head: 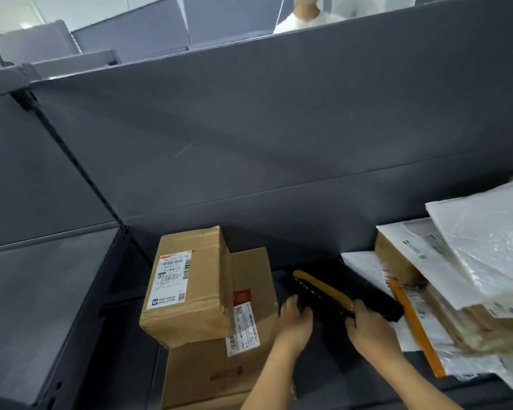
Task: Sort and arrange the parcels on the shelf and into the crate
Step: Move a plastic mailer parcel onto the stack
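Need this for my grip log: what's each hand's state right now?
Left hand: grips the black parcel.
Right hand: grips the same parcel.

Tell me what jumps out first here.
The left hand and right hand hold a black parcel with yellow tape, mid shelf. To its left a small cardboard box sits on a larger box. To its right slumps a pile of white mailers.

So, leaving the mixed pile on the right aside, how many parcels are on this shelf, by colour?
Brown: 2, the upper box and the lower box
Black: 1, the black parcel, gripped by the left hand and the right hand
Total: 3
The pile on the right overlaps too much to count.
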